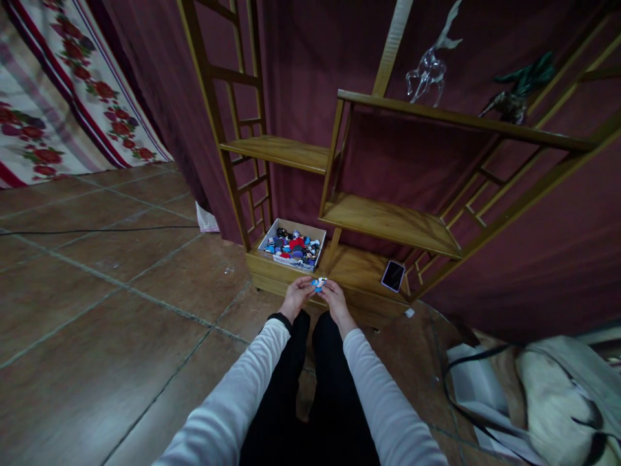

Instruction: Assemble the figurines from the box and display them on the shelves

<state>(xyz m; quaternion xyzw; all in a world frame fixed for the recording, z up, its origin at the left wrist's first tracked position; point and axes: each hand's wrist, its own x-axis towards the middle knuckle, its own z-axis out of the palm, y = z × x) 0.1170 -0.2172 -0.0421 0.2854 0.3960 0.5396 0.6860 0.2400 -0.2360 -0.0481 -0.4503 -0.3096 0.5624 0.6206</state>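
Between my two hands, over my knees, is a small blue and white figure, too small to make out fully. My left hand pinches it from the left, and a dark band circles that wrist. From the right, my right hand grips its other side with closed fingers. Just beyond my hands, an open white cardboard box stands on the lowest shelf. It holds a heap of small colourful figures in blue, red, black and white.
A wooden shelf unit rises in front of me. On its base lies a phone. A clear deer figurine and a dark green figurine stand higher up. A pale bag sits at right; a black cable crosses the floor at left.
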